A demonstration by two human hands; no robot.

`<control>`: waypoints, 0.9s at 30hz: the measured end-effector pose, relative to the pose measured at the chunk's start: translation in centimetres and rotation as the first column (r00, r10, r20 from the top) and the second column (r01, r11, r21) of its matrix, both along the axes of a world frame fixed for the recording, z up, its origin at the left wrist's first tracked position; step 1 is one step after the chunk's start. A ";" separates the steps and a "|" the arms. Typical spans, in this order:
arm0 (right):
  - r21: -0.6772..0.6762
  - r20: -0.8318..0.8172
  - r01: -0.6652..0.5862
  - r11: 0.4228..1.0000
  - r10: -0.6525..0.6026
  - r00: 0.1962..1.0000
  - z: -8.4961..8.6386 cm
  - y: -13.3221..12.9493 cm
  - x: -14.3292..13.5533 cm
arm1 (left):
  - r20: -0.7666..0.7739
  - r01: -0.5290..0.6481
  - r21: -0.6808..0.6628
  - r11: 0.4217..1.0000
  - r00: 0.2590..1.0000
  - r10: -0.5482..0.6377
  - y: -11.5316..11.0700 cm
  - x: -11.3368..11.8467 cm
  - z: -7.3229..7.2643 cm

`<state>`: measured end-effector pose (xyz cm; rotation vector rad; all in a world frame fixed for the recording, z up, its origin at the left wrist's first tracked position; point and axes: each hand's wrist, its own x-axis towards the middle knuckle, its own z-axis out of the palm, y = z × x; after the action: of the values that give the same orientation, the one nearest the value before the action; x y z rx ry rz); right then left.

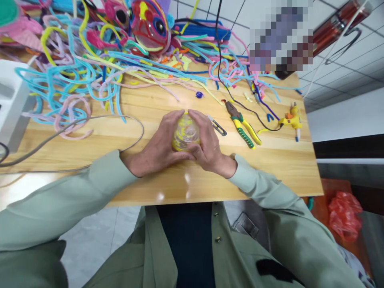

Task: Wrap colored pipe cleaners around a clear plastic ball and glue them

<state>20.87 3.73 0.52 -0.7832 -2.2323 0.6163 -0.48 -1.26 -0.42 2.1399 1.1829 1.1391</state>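
A clear, rounded object with yellow markings rests at the middle of the wooden table, between my two hands. My left hand wraps around its left side, fingers curved over the far edge. Around the right side curls my right hand, its thumb close to my left thumb at the near edge. Just right of my right hand lies a small cutter with a dark handle. Pliers with green and yellow handles lie farther right.
Colourful fuzzy stems heap along the back left, beside a red fish-like figure. A yellow glue gun sits at the right, its black cable crossing the table. At the left stand a white box and a grey cable.
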 end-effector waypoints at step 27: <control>-0.050 -0.037 -0.081 0.995 0.080 0.996 -0.7 2.1 1.1 | 0.141 0.147 -0.193 0.970 0.983 -0.121 1.4 -3.1 0.5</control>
<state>22.00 5.87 -0.20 -0.7056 -2.2325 0.7237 -3.54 0.13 0.05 1.9319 1.0324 1.0332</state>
